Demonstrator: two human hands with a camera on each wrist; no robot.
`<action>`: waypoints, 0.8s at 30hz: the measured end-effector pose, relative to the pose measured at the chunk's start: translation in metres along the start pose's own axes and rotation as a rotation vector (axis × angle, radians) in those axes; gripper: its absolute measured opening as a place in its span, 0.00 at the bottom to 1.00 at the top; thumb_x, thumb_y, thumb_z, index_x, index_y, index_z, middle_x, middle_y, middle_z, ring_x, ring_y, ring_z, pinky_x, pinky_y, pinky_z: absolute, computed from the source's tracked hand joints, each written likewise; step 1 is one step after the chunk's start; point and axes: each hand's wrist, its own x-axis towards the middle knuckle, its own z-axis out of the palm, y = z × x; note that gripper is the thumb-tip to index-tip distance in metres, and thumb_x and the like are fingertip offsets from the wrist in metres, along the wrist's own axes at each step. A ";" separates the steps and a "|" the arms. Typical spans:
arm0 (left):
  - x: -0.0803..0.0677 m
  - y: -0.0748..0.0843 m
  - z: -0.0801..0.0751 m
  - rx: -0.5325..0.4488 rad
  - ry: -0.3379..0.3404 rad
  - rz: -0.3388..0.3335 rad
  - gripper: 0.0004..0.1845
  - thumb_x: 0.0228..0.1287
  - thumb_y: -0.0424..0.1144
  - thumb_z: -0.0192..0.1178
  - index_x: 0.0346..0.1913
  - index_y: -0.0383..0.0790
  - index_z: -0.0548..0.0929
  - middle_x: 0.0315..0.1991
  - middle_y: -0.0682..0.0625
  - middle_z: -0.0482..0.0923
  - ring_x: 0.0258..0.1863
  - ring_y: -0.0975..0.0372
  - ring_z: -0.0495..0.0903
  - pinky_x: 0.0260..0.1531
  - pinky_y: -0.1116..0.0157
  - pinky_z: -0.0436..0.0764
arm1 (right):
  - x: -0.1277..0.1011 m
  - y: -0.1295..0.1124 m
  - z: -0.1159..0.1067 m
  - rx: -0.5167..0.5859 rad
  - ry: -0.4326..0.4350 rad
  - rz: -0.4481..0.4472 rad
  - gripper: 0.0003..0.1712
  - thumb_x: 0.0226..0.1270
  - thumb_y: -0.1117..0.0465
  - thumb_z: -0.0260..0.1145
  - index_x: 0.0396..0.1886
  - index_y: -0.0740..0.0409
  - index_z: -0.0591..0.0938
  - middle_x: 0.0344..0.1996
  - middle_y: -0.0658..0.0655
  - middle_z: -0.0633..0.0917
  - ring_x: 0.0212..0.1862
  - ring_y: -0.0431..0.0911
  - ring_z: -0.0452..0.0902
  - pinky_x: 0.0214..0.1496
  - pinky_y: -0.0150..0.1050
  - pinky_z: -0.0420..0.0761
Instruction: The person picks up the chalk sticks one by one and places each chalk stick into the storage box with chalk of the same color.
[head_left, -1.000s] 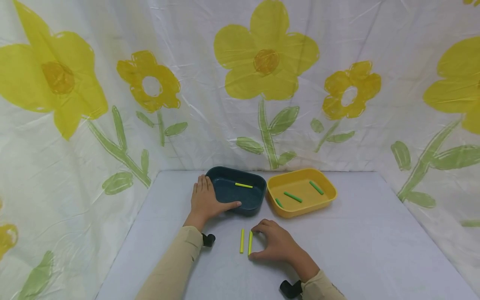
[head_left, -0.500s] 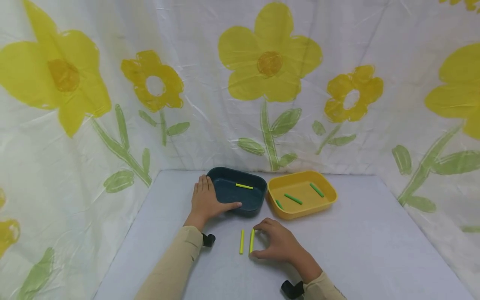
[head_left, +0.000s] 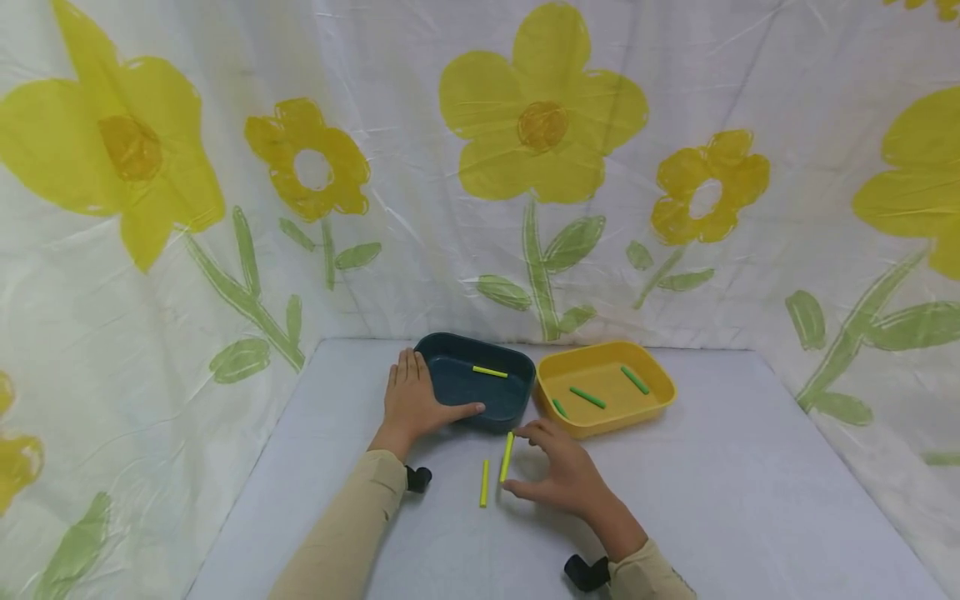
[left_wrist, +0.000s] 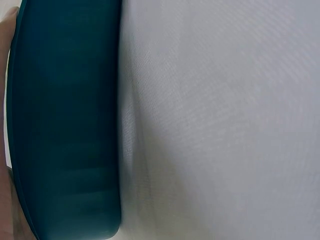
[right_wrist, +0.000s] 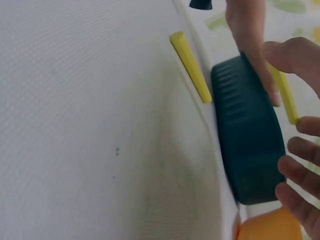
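Note:
My right hand point(head_left: 561, 472) pinches a yellow chalk stick point(head_left: 507, 457) lengthwise, thumb at its near end and a fingertip at its far end, just above the table. A second yellow chalk stick point(head_left: 483, 483) lies on the cloth to its left; in the right wrist view it is the lower stick point(right_wrist: 191, 67). My left hand point(head_left: 411, 404) rests on the left side of the dark teal tray point(head_left: 448, 390), fingers straight, thumb stretched along the front rim. Inside that tray lies one yellow stick point(head_left: 490, 372). The left wrist view shows mostly the tray's outer wall point(left_wrist: 67, 120).
Right of the teal tray stands a yellow tray point(head_left: 618, 408) with three green sticks point(head_left: 587, 397) in it. White cloth covers the table point(head_left: 720, 483). A flower-printed curtain point(head_left: 420, 275) hangs behind the table and at both sides.
My right hand has lifted the right-hand yellow chalk stick and carried it slightly forward, towards the trays. My left hand stays on the teal tray.

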 end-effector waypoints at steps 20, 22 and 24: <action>0.004 -0.001 0.003 0.042 -0.019 -0.004 0.89 0.35 0.99 0.46 0.85 0.27 0.41 0.87 0.32 0.33 0.88 0.44 0.35 0.86 0.43 0.42 | 0.026 0.010 0.001 -0.044 0.237 -0.103 0.44 0.47 0.46 0.90 0.65 0.53 0.84 0.58 0.50 0.79 0.52 0.45 0.80 0.52 0.44 0.88; 0.004 -0.002 0.003 0.038 -0.012 -0.004 0.89 0.35 0.98 0.47 0.84 0.27 0.42 0.87 0.31 0.34 0.88 0.44 0.35 0.86 0.43 0.43 | 0.031 0.011 0.002 -0.051 0.242 -0.079 0.44 0.48 0.46 0.89 0.65 0.53 0.84 0.59 0.52 0.79 0.52 0.47 0.81 0.52 0.46 0.88; 0.003 -0.002 0.003 0.032 -0.005 -0.002 0.89 0.36 0.98 0.48 0.84 0.26 0.42 0.86 0.31 0.35 0.88 0.43 0.36 0.86 0.42 0.43 | 0.035 0.011 0.003 -0.058 0.252 -0.056 0.44 0.49 0.46 0.89 0.65 0.54 0.84 0.59 0.53 0.79 0.52 0.48 0.81 0.51 0.47 0.88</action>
